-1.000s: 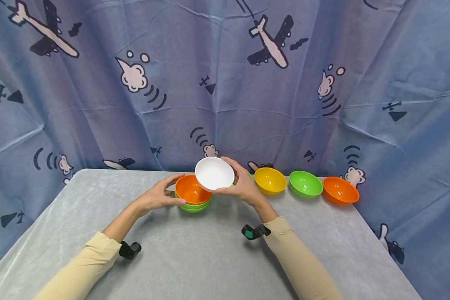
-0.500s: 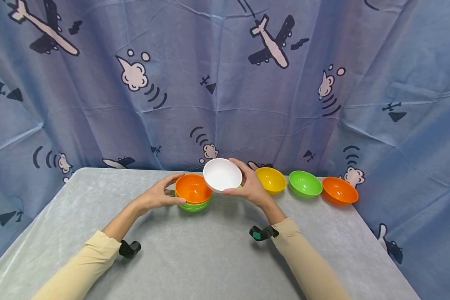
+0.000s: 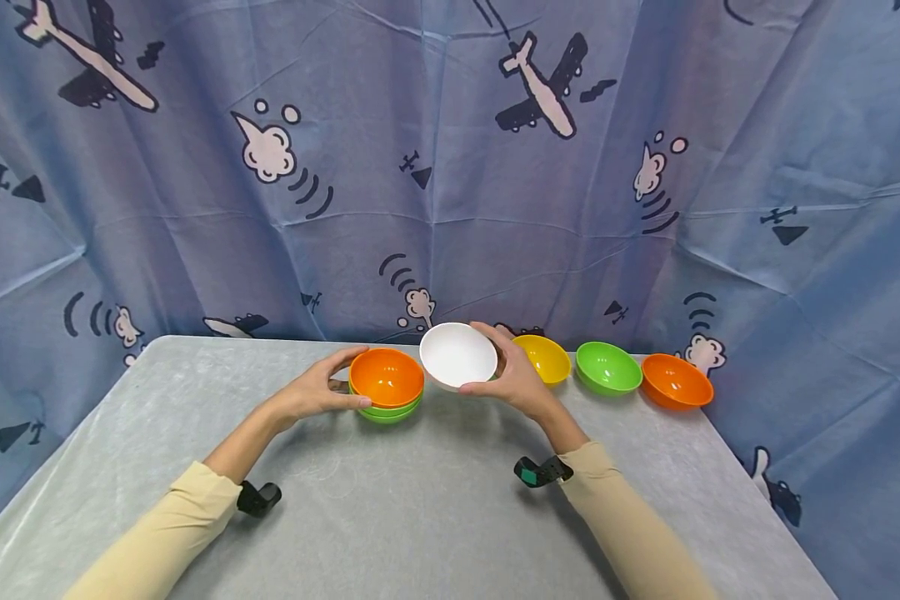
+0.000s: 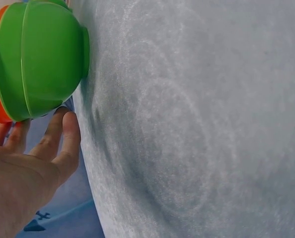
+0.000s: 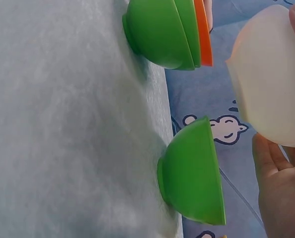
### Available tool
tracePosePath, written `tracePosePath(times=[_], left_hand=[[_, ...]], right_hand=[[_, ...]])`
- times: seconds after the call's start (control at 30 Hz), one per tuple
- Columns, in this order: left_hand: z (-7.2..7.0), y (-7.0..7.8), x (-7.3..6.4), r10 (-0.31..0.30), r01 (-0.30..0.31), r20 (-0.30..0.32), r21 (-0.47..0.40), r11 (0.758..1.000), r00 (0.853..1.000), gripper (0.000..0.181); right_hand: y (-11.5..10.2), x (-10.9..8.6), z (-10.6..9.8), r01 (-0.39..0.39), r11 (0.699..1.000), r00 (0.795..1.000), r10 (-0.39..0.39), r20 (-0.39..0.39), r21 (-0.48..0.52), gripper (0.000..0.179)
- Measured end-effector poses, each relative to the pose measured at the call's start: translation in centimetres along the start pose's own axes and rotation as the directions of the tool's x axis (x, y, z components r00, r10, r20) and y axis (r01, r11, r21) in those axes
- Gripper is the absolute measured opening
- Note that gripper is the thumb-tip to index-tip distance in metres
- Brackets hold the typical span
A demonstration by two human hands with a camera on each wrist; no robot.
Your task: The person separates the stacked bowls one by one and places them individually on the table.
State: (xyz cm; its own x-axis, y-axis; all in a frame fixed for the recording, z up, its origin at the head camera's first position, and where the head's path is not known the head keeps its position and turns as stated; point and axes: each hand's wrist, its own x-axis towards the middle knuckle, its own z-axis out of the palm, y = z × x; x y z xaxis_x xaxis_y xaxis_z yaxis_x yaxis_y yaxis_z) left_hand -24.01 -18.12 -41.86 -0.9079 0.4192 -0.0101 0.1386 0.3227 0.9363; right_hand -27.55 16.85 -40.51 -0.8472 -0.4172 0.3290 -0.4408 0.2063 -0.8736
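Note:
At the far middle of the table stand nested bowls, an orange bowl (image 3: 386, 377) on top of two green bowls (image 3: 388, 414). My left hand (image 3: 307, 392) holds this stack from its left side, thumb at the front rim and fingers round the back. In the left wrist view the fingertips meet the rims of the bowls (image 4: 48, 59). A white bowl (image 3: 457, 357) is in the grip of my right hand (image 3: 523, 382), raised and tipped toward me. Below it, another green bowl (image 5: 192, 173) stands on the table in the right wrist view, mostly hidden from the head camera.
Along the table's back edge to the right stand a yellow bowl (image 3: 546, 361), a green bowl (image 3: 609, 369) and an orange bowl (image 3: 677, 382). A grey-white cloth (image 3: 390, 517) covers the table. Behind it hangs a blue curtain (image 3: 465, 183) printed with planes.
My right hand has carried the white bowl to the right and slightly down, away from the stack. My left hand has stayed at the stack.

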Motion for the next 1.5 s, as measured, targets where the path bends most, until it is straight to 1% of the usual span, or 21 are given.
tracePosePath(times=[0.13,0.43,0.53,0.7,0.77,0.93,1.17,1.33,1.5], left_hand=[[0.0,0.1,0.0,-0.004,0.004,0.005,-0.003,1.000,1.000,0.091],[0.0,-0.1,0.0,0.006,-0.006,0.011,-0.006,1.000,1.000,0.090],[0.0,-0.1,0.0,0.004,-0.004,0.012,-0.004,1.000,1.000,0.090],[0.0,0.0,-0.1,0.004,-0.004,0.010,0.004,1.000,1.000,0.090],[0.0,0.0,-0.1,0.003,-0.003,0.008,0.006,1.000,1.000,0.090],[0.0,0.1,-0.2,-0.001,0.001,0.004,0.013,1.000,1.000,0.090],[0.0,0.0,-0.1,-0.004,0.003,0.005,0.010,1.000,1.000,0.090],[0.0,0.0,-0.1,-0.006,0.006,0.005,0.008,1.000,1.000,0.090],[0.0,0.0,-0.1,-0.004,0.004,0.005,0.006,1.000,1.000,0.090]], right_hand=[[0.1,-0.5,-0.6,-0.006,1.000,1.000,0.006,-0.002,-0.025,0.096],[1.0,-1.6,-2.5,-0.013,0.999,1.000,0.013,-0.001,0.039,0.100],[1.2,-2.0,-3.2,-0.019,0.999,1.000,0.019,0.001,0.038,0.100],[1.2,-2.5,-4.2,0.012,0.998,1.000,-0.013,0.017,0.064,0.097],[1.1,-2.8,-4.5,0.013,0.998,1.000,-0.014,0.011,0.067,0.096],[1.0,-3.7,-5.4,-0.043,0.998,0.999,0.044,-0.029,0.035,0.098],[1.4,-5.1,-6.6,-0.049,0.999,0.998,0.049,-0.026,0.016,0.093],[1.3,-6.1,-7.4,-0.096,0.995,0.994,0.095,-0.058,-0.017,0.095],[1.3,-7.0,-8.2,-0.134,0.991,0.988,0.132,-0.075,-0.028,0.096]])
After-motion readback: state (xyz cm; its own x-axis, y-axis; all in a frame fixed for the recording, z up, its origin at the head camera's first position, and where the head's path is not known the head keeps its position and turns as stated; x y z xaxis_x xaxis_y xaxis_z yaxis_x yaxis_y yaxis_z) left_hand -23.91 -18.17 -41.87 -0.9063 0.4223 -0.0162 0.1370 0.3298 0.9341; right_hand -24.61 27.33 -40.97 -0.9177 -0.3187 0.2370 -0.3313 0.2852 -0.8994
